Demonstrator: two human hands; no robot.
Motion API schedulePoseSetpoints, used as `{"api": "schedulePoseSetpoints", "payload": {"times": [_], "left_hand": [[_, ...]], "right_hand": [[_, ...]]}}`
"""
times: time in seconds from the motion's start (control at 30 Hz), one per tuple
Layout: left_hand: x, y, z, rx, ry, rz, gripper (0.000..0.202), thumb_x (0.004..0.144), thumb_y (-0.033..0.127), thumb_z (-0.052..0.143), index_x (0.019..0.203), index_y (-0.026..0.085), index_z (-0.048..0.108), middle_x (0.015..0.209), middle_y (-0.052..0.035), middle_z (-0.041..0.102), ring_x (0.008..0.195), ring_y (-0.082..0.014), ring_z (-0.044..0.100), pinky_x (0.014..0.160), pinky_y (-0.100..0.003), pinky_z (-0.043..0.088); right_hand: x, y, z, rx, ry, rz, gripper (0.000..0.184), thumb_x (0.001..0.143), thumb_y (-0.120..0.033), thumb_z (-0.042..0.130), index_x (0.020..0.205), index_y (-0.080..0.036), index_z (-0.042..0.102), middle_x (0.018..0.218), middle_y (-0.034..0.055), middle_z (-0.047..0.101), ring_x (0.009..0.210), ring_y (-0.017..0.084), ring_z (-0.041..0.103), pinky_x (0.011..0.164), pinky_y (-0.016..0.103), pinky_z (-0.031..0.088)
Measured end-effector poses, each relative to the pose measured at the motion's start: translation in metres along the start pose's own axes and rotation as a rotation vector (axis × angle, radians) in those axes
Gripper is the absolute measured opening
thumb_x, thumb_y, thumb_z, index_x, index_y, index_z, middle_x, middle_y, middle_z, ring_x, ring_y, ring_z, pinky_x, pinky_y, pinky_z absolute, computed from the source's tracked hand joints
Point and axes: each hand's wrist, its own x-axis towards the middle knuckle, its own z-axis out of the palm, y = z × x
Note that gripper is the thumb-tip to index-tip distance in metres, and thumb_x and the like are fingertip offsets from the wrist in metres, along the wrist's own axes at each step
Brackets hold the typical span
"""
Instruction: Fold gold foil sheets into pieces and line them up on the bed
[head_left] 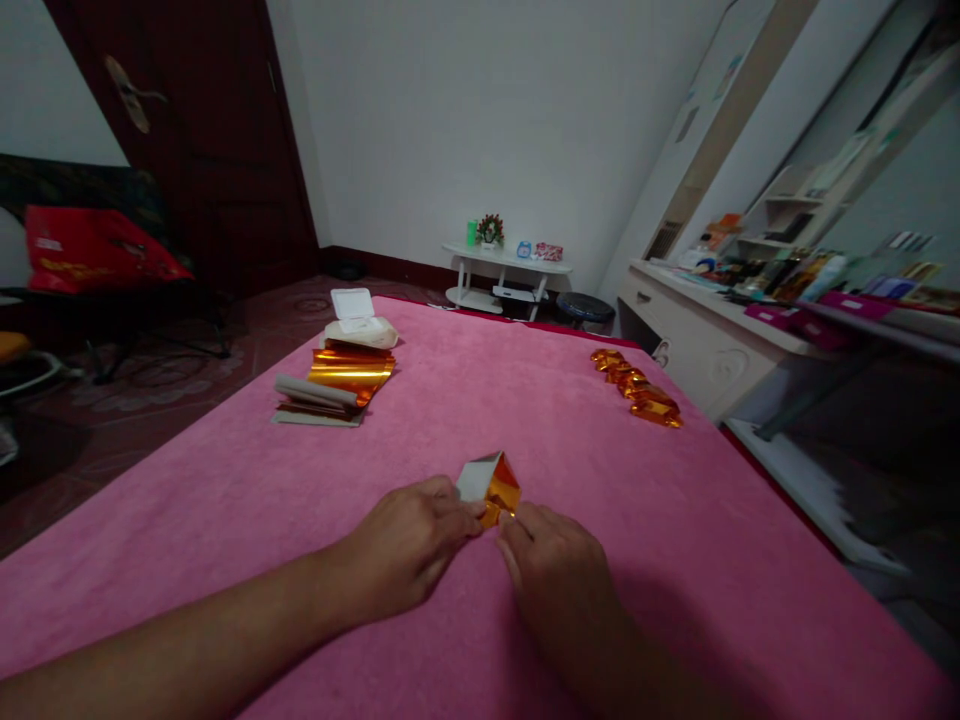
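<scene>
A partly folded sheet of gold foil paper (501, 488), grey on its other side, rests on the pink cloth in front of me. My left hand (424, 535) pinches its near left edge between closed fingers. On the near right edge, my right hand (555, 560) grips the same paper with thumb and fingers. Farther left lies a stack of gold foil sheets (352, 370), some curled with the grey side out. A row of folded gold foil pieces (634, 388) sits at the far right of the cloth.
Behind the foil stack is an open white plastic box (354, 305). The pink cloth (465, 390) covers the surface before me. To the right stands a white dresser (712, 320) crowded with bottles and boxes. A small white table (506, 262) is against the back wall, with a dark stool (585, 307) beside it.
</scene>
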Motion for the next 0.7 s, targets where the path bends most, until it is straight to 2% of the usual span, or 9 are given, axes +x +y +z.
{"api": "schedulePoseSetpoints", "payload": {"times": [0.17,0.33,0.43,0.7], "left_hand": [[0.005,-0.014,-0.002,-0.135,0.02,0.051,0.036,0.076,-0.002,0.042,0.097,0.02,0.063,0.093,-0.0018,0.069,0.084,-0.0138,0.059,0.079,-0.03,0.043],[0.003,-0.023,-0.003,-0.214,0.052,0.054,0.046,0.07,-0.005,0.04,0.098,0.02,0.065,0.1,-0.0028,0.069,0.092,-0.0141,0.059,0.083,-0.03,0.046],[0.0,-0.027,-0.009,-0.185,0.061,0.072,0.046,0.066,-0.004,0.044,0.099,0.021,0.066,0.106,-0.0024,0.067,0.095,-0.015,0.057,0.085,-0.031,0.046],[-0.004,-0.028,-0.028,-0.074,-0.037,0.178,0.048,0.07,0.001,0.048,0.109,0.025,0.063,0.114,-0.0032,0.064,0.097,-0.018,0.056,0.087,-0.035,0.046]], "right_hand": [[0.007,-0.003,0.003,0.018,0.012,-0.099,0.017,0.076,-0.002,0.057,0.078,-0.018,0.062,0.07,0.0023,0.062,0.062,0.016,0.056,0.055,0.028,0.034],[0.013,-0.008,0.008,-0.018,0.064,-0.128,0.013,0.077,-0.005,0.058,0.075,-0.018,0.061,0.065,0.0018,0.061,0.056,0.015,0.054,0.049,0.027,0.029],[0.015,-0.008,0.009,-0.062,0.035,-0.143,0.016,0.075,-0.003,0.057,0.073,-0.019,0.061,0.064,0.0016,0.06,0.054,0.015,0.053,0.048,0.028,0.027],[0.013,-0.013,0.004,-0.002,0.02,-0.189,0.021,0.071,0.001,0.056,0.079,-0.017,0.062,0.068,0.0017,0.061,0.059,0.016,0.054,0.051,0.029,0.031]]}}
